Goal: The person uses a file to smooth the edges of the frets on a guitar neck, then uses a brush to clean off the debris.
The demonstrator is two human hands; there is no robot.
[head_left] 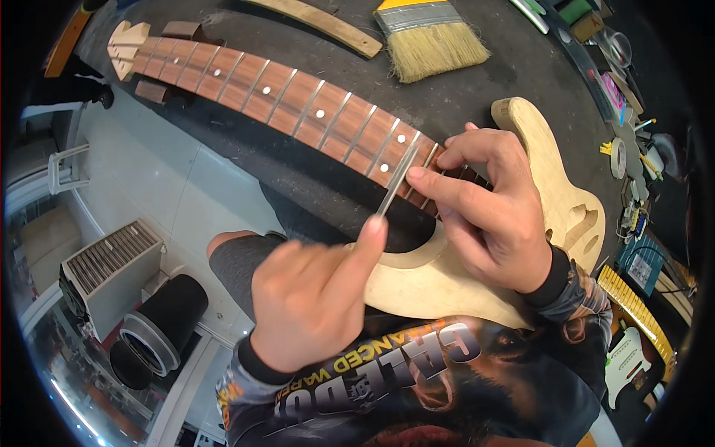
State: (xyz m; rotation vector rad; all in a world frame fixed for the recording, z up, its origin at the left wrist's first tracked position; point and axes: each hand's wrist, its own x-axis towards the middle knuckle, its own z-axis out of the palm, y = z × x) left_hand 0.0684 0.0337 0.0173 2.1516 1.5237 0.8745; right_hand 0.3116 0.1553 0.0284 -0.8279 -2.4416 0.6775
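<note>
A guitar body of pale bare wood [439, 287] lies before me, and its neck runs away to the upper left. The neck's brown fretboard [246, 82] has metal frets and white dots, ending in a pale headstock [128, 46]. My left hand [313, 298], slightly blurred, is closed on a narrow metal file [399, 176], with the thumb on its near end. The file lies across the fretboard, along a fret. My right hand [491, 216] rests over the upper frets, fingers apart; its index fingertip presses beside the file. The frets under that hand are partly hidden.
A wide brush [436, 45] and a curved wooden strip [320, 22] lie on the dark bench beyond the neck. Wooden blocks [153, 91] flank the headstock end. Small tools and a tape roll [617, 160] crowd the right. A black bin [167, 320] stands on the floor.
</note>
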